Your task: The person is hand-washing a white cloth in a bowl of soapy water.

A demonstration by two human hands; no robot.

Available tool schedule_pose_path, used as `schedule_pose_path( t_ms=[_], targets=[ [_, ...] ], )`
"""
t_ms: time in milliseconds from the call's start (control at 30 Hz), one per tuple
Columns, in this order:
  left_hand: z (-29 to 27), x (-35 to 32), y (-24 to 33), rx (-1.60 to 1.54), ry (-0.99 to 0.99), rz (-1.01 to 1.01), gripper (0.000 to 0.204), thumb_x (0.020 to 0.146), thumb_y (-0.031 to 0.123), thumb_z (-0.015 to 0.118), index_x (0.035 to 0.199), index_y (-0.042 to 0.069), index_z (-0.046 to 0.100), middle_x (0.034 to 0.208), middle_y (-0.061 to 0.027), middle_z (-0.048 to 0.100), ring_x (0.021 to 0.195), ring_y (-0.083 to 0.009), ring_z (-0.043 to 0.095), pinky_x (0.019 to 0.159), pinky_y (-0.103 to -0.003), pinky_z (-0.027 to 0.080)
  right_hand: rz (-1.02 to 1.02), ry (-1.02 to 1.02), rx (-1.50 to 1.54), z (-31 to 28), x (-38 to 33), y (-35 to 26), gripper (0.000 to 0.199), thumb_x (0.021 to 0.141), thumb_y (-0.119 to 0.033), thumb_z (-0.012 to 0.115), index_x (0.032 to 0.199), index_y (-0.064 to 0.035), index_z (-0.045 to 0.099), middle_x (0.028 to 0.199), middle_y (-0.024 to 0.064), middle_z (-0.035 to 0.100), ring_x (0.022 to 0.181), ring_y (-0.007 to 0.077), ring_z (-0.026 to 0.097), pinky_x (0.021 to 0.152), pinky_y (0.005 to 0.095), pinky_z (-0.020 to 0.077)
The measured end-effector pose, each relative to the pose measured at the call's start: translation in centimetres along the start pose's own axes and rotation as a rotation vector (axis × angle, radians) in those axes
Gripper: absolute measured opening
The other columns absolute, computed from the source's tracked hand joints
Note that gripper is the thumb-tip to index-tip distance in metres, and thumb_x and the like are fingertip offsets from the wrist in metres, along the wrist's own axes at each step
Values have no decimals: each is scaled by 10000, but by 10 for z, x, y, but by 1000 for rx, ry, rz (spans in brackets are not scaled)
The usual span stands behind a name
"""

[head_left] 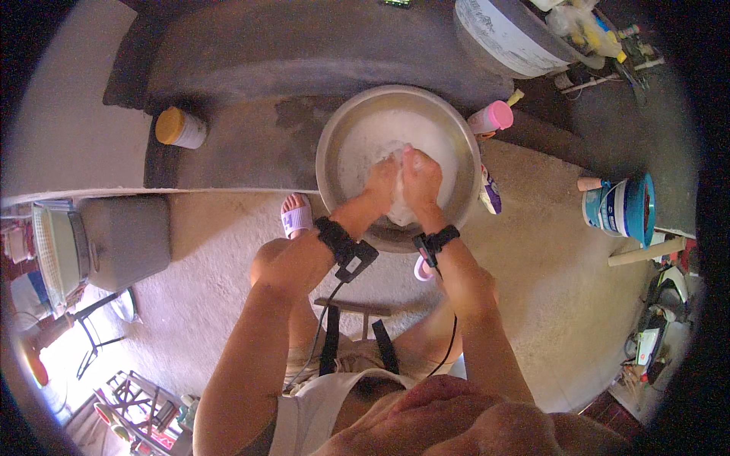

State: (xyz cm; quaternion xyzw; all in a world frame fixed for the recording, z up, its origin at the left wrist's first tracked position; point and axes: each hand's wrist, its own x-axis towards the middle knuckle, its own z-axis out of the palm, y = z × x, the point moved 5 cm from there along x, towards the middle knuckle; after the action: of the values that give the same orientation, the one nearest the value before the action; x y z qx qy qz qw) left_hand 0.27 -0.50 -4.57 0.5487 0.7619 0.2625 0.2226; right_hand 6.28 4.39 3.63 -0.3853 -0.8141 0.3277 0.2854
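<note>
A wide metal basin point(325, 156) stands in front of me, holding cloudy water with white suds point(437, 129). Both hands are inside it, close together near its middle. My left hand point(380, 184) is closed on what looks like a wet white cloth point(401, 201). Pressed up beside it, my right hand point(423, 179) grips the same cloth. Part of the cloth hangs between the hands toward the near side of the basin; the rest is hidden by fingers and suds. A black strap with a small device is on each wrist.
A white jar with an orange lid point(182, 128) stands left, on the dark ledge. Right of the basin are a pink-lidded container point(493, 117) and a purple-and-white packet point(491, 191). Farther right sits a blue bucket point(620, 209). A large tub point(517, 42) is at the back.
</note>
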Motion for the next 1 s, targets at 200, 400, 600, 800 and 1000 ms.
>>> schedule_pose_path(
  t_ms=[200, 400, 600, 800, 1000],
  targets=[
    [-1, 0, -10, -98, 12, -35, 475, 782, 202, 558, 1191, 6, 420, 1011, -206, 590, 956, -360, 567, 819, -413, 455, -136, -50, -138, 7, -15, -15, 285, 866, -293, 518, 734, -57, 606, 691, 166, 598, 607, 360, 570, 594, 428, 451],
    [-3, 13, 13, -42, 16, -196, 333, 874, 165, 438, 1175, 21, 445, 921, -217, 606, 895, -338, 593, 772, -420, 471, 99, 15, 17, -13, 3, 12, 304, 875, -319, 505, 778, -59, 627, 677, 170, 588, 627, 358, 575, 607, 422, 452],
    [-11, 5, 6, -583, 247, -225, 297, 913, 278, 408, 1015, 39, 554, 940, -184, 615, 817, -314, 609, 744, -418, 467, -91, 32, 104, -6, -14, -17, 334, 891, -322, 484, 760, -43, 613, 721, 165, 609, 647, 367, 578, 618, 421, 451],
    [-15, 10, -12, -389, 106, -420, 387, 926, 366, 386, 1010, 38, 573, 923, -170, 608, 810, -258, 576, 748, -399, 452, 281, -76, 159, 5, 11, 3, 363, 895, -355, 447, 766, -59, 613, 715, 169, 602, 665, 380, 578, 610, 437, 435],
    [-36, -4, 1, -447, 399, -233, 316, 918, 264, 408, 1100, 30, 516, 929, -187, 619, 780, -321, 597, 745, -413, 458, -69, -1, 123, -1, -8, -24, 320, 891, -289, 471, 736, -42, 604, 707, 171, 601, 638, 378, 574, 579, 436, 431]
  ],
)
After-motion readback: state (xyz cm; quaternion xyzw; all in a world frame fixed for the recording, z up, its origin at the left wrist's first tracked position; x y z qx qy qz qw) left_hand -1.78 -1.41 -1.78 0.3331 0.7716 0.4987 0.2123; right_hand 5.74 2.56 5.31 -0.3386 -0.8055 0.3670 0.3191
